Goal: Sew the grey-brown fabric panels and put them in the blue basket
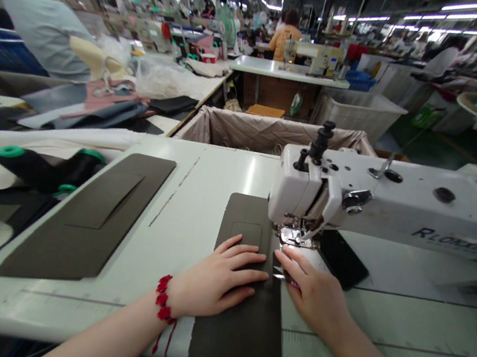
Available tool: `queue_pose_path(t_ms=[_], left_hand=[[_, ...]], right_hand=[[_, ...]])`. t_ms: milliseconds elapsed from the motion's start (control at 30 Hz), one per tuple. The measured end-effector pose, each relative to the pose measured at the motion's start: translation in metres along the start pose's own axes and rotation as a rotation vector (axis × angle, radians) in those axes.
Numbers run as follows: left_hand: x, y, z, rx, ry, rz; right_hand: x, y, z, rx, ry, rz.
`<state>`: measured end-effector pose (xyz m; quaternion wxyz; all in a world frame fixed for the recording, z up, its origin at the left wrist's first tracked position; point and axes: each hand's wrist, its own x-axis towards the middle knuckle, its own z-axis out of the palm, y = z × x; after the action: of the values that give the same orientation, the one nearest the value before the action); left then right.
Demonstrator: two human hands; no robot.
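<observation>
The panel (232, 343) lies lengthwise on the counter (180, 260), its right edge beside the machine (402, 195)'s foot (297, 237), though whether any cloth sits beneath is hard to tell; the left hand (228, 275) rests palm down on it with fingers spread, apparently to keep it flat and straight. The right hand (315, 290) is closed around small snips (279, 274), likely kept there to be handy, its fingertips at the panel's edge; the hands are apart, forearms angling in from near left and near right; a second panel (92, 220) lies well left, seemingly out of the way.
</observation>
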<state>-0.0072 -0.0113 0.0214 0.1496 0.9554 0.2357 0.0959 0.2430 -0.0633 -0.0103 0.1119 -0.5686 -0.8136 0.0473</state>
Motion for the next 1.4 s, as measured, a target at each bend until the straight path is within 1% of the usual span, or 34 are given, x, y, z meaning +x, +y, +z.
queue_pose_path(t_ms=[133, 300, 567, 667, 733, 867, 933, 1133, 1333, 1400], left_hand=[[0.000, 0.000, -0.001, 0.009, 0.007, 0.001], [0.001, 0.000, 0.000, 0.028, 0.006, -0.004], [0.001, -0.003, 0.003, 0.022, 0.038, -0.007], [0.002, -0.002, 0.003, 0.025, 0.037, -0.024], [0.002, -0.002, 0.003, 0.026, 0.056, -0.041], [0.002, -0.001, 0.006, 0.036, 0.121, -0.127], [0.002, -0.002, 0.008, 0.041, 0.127, -0.157], [0.004, -0.003, 0.008, 0.038, 0.103, -0.188], [0.004, -0.006, 0.012, 0.052, 0.152, -0.214], [0.004, -0.008, 0.014, 0.069, 0.150, -0.230]], right_hand=[[0.000, 0.000, 0.001, 0.007, 0.019, -0.006], [0.000, 0.000, 0.002, 0.009, 0.002, -0.004], [0.000, 0.000, 0.000, 0.018, 0.000, 0.001], [0.001, 0.000, 0.000, 0.015, 0.000, 0.003], [0.000, -0.001, 0.001, 0.013, -0.003, 0.002], [0.000, 0.000, 0.001, 0.003, 0.002, 0.002], [0.000, 0.000, 0.002, 0.000, 0.008, 0.001], [0.000, 0.000, 0.002, 0.006, 0.015, 0.000], [-0.001, 0.001, 0.001, 0.007, -0.005, 0.004], [-0.001, 0.001, 0.001, 0.011, 0.000, 0.002]])
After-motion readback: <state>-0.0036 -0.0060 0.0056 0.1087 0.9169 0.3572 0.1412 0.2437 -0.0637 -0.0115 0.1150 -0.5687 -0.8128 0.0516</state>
